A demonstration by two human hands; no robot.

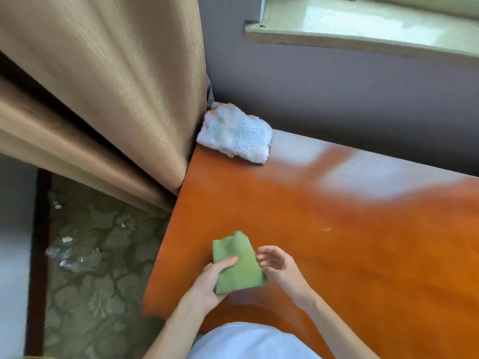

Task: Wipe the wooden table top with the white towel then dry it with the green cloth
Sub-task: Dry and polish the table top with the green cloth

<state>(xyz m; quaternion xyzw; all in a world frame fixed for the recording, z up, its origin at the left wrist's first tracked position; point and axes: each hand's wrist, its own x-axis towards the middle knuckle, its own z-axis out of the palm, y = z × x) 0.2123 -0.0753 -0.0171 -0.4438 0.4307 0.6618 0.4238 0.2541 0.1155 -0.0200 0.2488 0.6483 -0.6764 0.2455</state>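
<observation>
The glossy orange-brown wooden table top [337, 229] fills the right half of the view. A green cloth [238, 265], folded small, is held just above the table's near left part. My left hand [207, 286] grips its lower left side, thumb on top. My right hand [280, 268] is at the cloth's right edge with fingers spread, fingertips touching or almost touching the fabric. The white towel [234, 133], crumpled and stained, lies at the table's far left corner against the curtain.
A tan curtain [116, 99] hangs along the table's left edge. A grey wall [337, 94] and a stone window sill [363, 29] stand behind the table. Left of the table lies green patterned floor covering [98, 255] with scraps and a crushed plastic bottle [67, 257].
</observation>
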